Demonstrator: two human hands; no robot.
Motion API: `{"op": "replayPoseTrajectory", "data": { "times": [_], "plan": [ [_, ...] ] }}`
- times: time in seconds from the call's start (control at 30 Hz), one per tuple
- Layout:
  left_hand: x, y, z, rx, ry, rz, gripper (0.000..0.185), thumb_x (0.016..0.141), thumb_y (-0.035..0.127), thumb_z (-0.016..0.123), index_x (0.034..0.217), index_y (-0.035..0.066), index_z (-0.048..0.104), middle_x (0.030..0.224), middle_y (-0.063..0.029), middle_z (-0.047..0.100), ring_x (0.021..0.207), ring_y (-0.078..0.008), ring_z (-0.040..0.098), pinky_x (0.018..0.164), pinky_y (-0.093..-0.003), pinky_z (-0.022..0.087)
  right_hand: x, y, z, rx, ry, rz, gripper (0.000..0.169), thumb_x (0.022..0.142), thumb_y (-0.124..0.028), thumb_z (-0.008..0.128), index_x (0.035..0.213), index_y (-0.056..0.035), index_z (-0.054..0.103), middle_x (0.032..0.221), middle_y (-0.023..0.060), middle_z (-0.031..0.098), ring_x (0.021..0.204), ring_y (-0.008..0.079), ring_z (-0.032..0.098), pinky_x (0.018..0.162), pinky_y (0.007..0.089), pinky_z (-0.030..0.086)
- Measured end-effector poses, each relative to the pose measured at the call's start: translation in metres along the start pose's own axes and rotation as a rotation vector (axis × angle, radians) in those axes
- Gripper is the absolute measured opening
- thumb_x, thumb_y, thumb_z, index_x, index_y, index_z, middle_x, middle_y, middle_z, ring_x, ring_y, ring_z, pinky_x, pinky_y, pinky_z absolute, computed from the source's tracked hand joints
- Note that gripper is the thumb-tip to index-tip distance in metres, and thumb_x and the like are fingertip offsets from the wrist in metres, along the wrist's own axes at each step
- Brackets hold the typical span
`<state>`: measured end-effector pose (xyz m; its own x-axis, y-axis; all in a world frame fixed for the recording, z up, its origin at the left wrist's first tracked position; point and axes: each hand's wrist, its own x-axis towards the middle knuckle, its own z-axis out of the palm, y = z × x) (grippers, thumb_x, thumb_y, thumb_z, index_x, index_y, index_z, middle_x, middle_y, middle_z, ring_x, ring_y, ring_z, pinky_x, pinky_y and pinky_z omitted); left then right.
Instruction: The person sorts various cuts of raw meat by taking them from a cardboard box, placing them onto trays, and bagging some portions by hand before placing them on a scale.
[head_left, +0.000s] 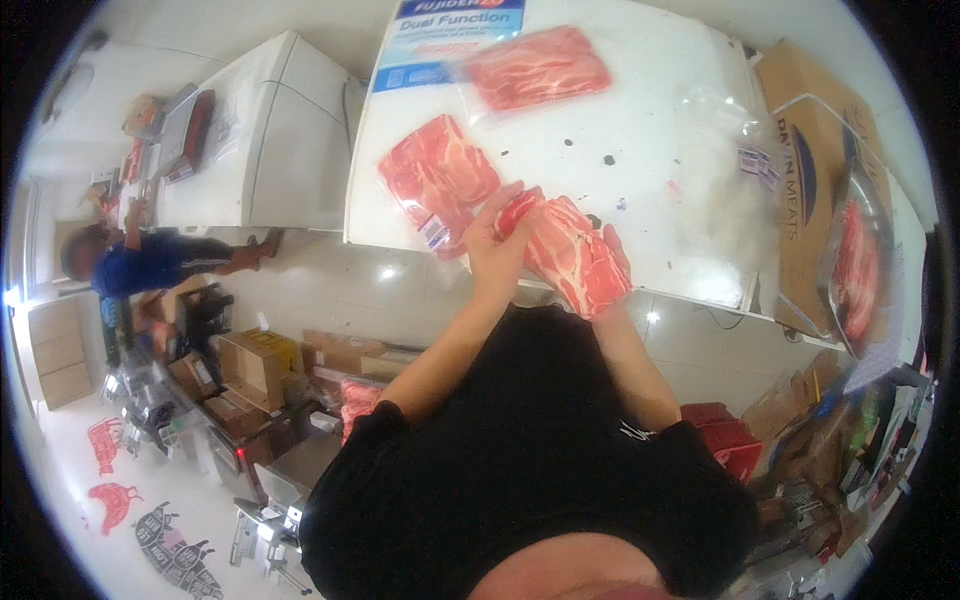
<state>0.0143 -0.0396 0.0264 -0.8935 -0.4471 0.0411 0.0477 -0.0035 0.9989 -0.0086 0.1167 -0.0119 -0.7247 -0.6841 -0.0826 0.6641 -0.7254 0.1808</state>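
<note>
A stack of thinly sliced marbled raw meat (576, 255) is held over the front edge of a white chest freezer top (645, 217). My left hand (495, 244) grips its left end, thumb on top. My right hand (616, 251) supports it from the right and below, mostly hidden by the meat. Whether a bag covers this stack I cannot tell. Close to my left hand lies a clear plastic pack of sliced meat (439, 169) with a barcode label (433, 231). A second clear pack of meat (540, 67) lies farther back, partly over a printed blue sticker (450, 45).
Clear plastic bags (724, 142) with labels lie on the right, beside a cardboard box (799, 172). A tray of meat (855, 270) stands against the box. Another white freezer (277, 150) is at left, with a person (157, 259) near it. Boxes (251, 367) stand behind me.
</note>
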Motion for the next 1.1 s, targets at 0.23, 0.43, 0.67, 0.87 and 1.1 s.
{"op": "replayPoseTrajectory", "data": {
  "times": [0.23,0.43,0.67,0.87,1.1],
  "plan": [
    [0.015,-0.004,-0.036,-0.129,0.019,-0.094,0.029,0.097,0.005,0.070,0.124,-0.006,0.069,0.119,-0.0128,0.072,0.111,-0.0185,0.067,0.100,-0.0308,0.051,0.021,0.037,-0.006,0.173,0.044,-0.015,0.076,0.108,-0.053,0.035,0.164,-0.0038,0.019,0.167,0.0195,0.027,0.154,0.0347,0.028,0.126,0.0535,0.022],
    [0.051,-0.022,-0.101,0.002,-0.131,-0.190,0.022,0.093,0.012,0.073,0.113,0.002,0.071,0.104,-0.0065,0.071,0.094,-0.0172,0.065,0.086,-0.0331,0.053,-0.004,0.071,-0.018,-0.024,0.031,-0.284,0.099,0.097,-0.064,0.050,0.165,-0.0026,0.012,0.169,0.0210,0.022,0.155,0.0391,0.024,0.126,0.0578,0.017],
    [0.060,-0.056,-0.139,0.735,-0.980,0.543,0.026,0.086,0.024,0.075,0.086,0.005,0.058,0.078,-0.0137,0.061,0.076,-0.0389,0.064,0.071,-0.0482,0.052,-0.093,0.103,-0.079,-0.028,0.282,-0.582,0.100,0.090,-0.045,0.064,0.163,0.0018,0.014,0.166,0.0244,0.026,0.152,0.0393,0.031,0.126,0.0538,0.026],
    [0.070,-0.047,-0.140,0.667,-1.136,0.389,0.009,0.088,0.007,0.063,0.096,0.004,0.060,0.079,-0.0181,0.063,0.076,-0.0405,0.064,0.068,-0.0506,0.050,-0.074,0.149,-0.100,0.052,0.293,-0.593,0.089,0.092,-0.040,0.059,0.161,0.0032,0.022,0.162,0.0259,0.033,0.148,0.0403,0.038,0.124,0.0522,0.030],
    [0.070,-0.036,-0.147,0.481,-1.038,0.516,0.021,0.085,0.006,0.063,0.106,0.004,0.061,0.083,-0.0187,0.065,0.076,-0.0399,0.065,0.066,-0.0492,0.052,0.043,0.153,-0.115,0.044,-0.003,-0.495,0.058,0.104,-0.034,0.046,0.148,0.0032,0.045,0.145,0.0213,0.056,0.130,0.0342,0.058,0.112,0.0476,0.048]
  ]
}}
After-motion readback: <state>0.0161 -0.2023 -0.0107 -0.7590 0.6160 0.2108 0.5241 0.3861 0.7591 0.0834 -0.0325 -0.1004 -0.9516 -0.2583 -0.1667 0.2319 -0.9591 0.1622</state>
